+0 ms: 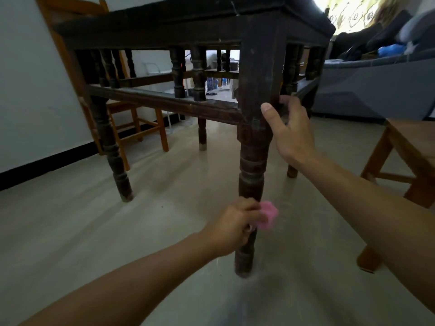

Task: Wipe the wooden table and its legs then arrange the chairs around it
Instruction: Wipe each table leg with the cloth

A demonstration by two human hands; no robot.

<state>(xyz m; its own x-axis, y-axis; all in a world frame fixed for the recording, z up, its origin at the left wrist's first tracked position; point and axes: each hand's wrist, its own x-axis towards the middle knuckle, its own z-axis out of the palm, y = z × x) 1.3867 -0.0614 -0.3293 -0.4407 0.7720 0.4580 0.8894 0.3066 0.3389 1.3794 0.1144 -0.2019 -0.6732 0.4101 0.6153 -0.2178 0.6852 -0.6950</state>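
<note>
Wiping was caught mid-way on the table leg [253, 161]: pink cloth [269, 218] gripped by left hand [231, 225], leg clasped by right hand [292, 132], chairs [409, 147] apparently not yet arranged.

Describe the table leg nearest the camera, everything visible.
The nearest table leg is dark, worn wood, square above and turned with rings below, standing upright on the pale floor. The right hand grips its square section, thumb in front; the left hand holds a pink cloth against its lower part.
</note>
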